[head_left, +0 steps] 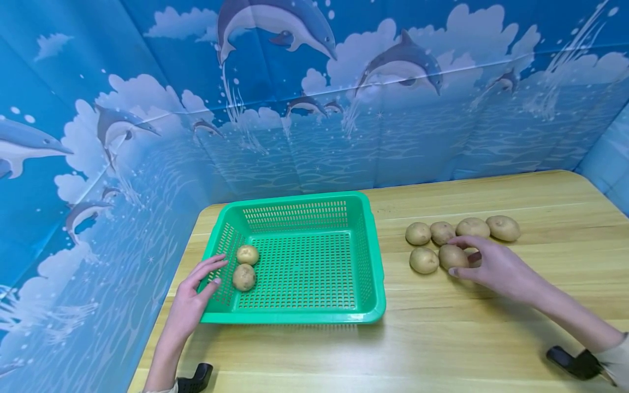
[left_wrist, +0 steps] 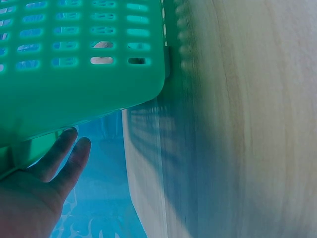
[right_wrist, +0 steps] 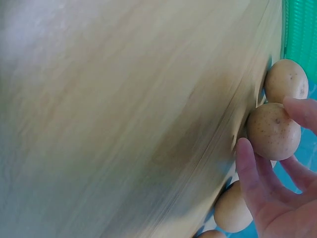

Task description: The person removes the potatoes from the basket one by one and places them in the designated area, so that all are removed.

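Observation:
A green plastic basket with slotted walls stands on the left half of the table. Two potatoes lie inside it near the left wall, one potato behind another potato. At the basket's left rim rests my left hand, its fingers extended and relaxed. In the left wrist view two straight fingers show just outside the rim. My right hand holds a potato between thumb and fingertips, low over the table. Just left of it sits another potato.
Behind the held potato, several potatoes line up in a row on the wooden table. A blue dolphin-print curtain hangs along the table's back and left sides. Dark wrist devices sit on both wrists.

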The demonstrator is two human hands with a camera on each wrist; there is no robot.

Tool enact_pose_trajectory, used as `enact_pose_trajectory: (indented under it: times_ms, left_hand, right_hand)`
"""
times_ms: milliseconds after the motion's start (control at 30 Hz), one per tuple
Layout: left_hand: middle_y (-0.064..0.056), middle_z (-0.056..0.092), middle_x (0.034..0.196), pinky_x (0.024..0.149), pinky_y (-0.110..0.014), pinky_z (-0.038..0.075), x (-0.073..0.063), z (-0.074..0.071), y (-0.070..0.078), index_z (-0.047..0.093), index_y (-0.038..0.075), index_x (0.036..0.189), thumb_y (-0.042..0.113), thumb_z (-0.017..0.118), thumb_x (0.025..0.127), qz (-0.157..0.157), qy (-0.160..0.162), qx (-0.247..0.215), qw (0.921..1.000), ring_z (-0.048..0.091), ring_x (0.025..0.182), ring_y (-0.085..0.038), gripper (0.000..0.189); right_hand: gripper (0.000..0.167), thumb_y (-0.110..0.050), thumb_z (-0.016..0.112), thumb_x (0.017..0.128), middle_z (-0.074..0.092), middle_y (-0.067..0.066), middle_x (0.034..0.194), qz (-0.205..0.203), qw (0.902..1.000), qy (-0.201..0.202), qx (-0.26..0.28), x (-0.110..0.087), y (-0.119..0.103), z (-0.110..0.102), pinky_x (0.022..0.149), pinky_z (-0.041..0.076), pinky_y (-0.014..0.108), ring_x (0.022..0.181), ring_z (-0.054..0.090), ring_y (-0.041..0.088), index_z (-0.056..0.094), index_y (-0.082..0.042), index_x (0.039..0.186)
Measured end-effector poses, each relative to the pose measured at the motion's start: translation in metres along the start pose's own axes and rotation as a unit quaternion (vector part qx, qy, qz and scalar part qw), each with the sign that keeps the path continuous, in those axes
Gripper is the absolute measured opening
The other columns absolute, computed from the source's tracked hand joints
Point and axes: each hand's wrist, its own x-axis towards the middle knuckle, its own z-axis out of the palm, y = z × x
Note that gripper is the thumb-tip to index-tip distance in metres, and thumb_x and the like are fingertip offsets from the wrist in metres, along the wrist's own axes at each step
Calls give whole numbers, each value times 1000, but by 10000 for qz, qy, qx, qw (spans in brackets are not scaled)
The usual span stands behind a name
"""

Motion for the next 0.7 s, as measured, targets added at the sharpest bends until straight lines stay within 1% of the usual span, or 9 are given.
enact_pose_trajectory:
  times_ms: [267, 600, 700]
  left_hand:
    - [-2, 46, 147, 109, -58, 25, 0, 0, 0, 60, 5, 133, 1, 55, 99, -19, -12, 29, 10000, 28, 143, -23, 35]
    - [-1, 46, 147, 109, -57, 25, 0, 0, -1, 60, 5, 133, 2, 55, 99, -6, -7, 63, 10000, 28, 143, -22, 35]
    - [0, 46, 147, 110, -54, 25, 0, 0, -1, 60, 5, 133, 1, 54, 99, -20, -3, 101, 9999, 28, 143, -21, 35]
  right_hand:
    - [67, -36, 80, 83, 59, 28, 125, 13, 10000, 16, 82, 0, 0, 1, 76, 55, 53, 101, 64, 42, 54, -2, 134]
    - [69, -36, 79, 84, 56, 28, 129, 71, 9999, 13, 141, 0, 2, 0, 78, 54, 53, 102, 63, 41, 52, -2, 137]
    - [69, -36, 79, 84, 56, 27, 129, 87, 9998, 7, 169, 0, 3, 0, 78, 54, 52, 101, 63, 41, 51, -2, 138]
